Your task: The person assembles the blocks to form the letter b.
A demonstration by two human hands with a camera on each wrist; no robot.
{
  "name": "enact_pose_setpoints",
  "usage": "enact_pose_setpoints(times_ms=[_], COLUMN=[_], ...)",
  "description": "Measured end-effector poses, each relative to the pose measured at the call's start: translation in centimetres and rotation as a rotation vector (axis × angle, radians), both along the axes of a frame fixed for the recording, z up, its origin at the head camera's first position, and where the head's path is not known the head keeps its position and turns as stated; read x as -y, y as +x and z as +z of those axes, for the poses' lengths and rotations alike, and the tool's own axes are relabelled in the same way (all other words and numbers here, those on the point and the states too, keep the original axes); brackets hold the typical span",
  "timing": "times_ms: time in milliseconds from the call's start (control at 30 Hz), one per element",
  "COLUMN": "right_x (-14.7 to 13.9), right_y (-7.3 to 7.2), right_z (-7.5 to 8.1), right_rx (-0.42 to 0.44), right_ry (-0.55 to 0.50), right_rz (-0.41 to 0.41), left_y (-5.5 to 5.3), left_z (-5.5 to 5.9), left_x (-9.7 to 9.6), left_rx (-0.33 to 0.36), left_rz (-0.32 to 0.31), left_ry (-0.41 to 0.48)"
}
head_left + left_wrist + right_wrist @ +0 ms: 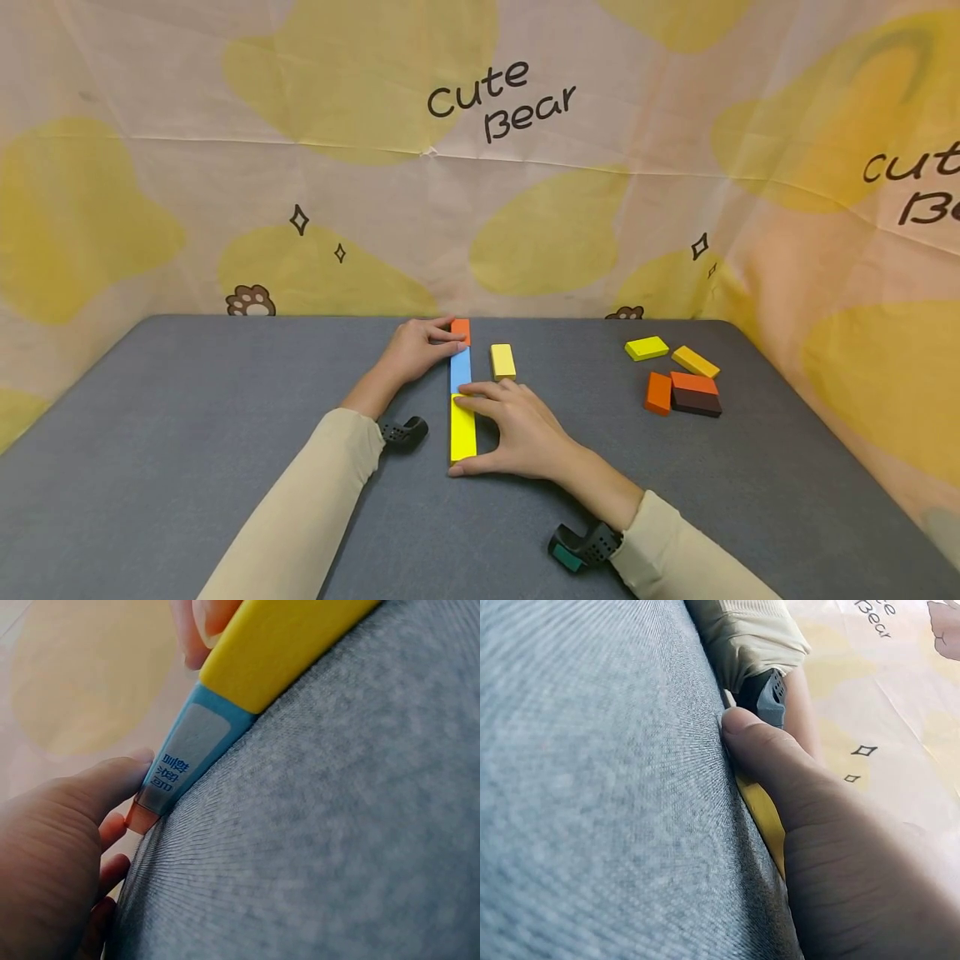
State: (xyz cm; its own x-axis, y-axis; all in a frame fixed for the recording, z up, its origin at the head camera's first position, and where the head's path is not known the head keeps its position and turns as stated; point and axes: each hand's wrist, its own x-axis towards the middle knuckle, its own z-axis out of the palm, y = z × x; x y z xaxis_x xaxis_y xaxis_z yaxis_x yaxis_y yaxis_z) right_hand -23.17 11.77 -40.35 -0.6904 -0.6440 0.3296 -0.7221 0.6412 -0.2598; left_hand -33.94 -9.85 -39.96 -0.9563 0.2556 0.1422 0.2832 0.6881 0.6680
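Three blocks stand end to end in a straight row: an orange block at the far end, a light blue block in the middle and a bright yellow block nearest me. Dark printed characters show on the blue block's side in the left wrist view. My left hand is at the far end from the left, its fingers across the orange block and its thumb beside the blue one. My right hand spans the yellow block lengthwise, thumb at the near end and fingertips at the blue joint.
A pale yellow block stands just right of the row. Farther right are a lime yellow block, a golden yellow block, two orange blocks and a dark brown block. A printed cloth rises behind the grey table.
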Motion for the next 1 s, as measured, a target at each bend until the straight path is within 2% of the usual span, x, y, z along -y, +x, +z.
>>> enact_pose_setpoints(times_ms=[300, 500, 567, 667, 833, 1000], right_x=[-0.1, -0.2, -0.3, -0.3, -0.3, -0.3], right_y=[0.0, 0.0, -0.1, -0.2, -0.7, -1.5], right_z=[-0.1, 0.0, 0.0, -0.1, -0.3, -0.5], right_rx=[-0.019, 0.099, 0.132, 0.138, 0.106, 0.111], right_ry=[-0.019, -0.089, -0.135, -0.235, -0.423, -0.52], right_rz=[0.011, -0.016, -0.029, -0.054, -0.166, -0.328], left_y=[0.2, 0.2, 0.2, 0.1, -0.1, 0.0], left_z=[-0.2, -0.3, -0.3, -0.4, -0.6, -0.7], left_x=[-0.1, -0.2, -0.2, -0.2, -0.1, 0.0], left_rx=[0.006, 0.008, 0.007, 0.0, -0.016, -0.032], left_rz=[0.004, 0.002, 0.0, -0.005, -0.01, 0.002], left_ry=[0.02, 0.04, 0.049, 0.064, 0.1, 0.159])
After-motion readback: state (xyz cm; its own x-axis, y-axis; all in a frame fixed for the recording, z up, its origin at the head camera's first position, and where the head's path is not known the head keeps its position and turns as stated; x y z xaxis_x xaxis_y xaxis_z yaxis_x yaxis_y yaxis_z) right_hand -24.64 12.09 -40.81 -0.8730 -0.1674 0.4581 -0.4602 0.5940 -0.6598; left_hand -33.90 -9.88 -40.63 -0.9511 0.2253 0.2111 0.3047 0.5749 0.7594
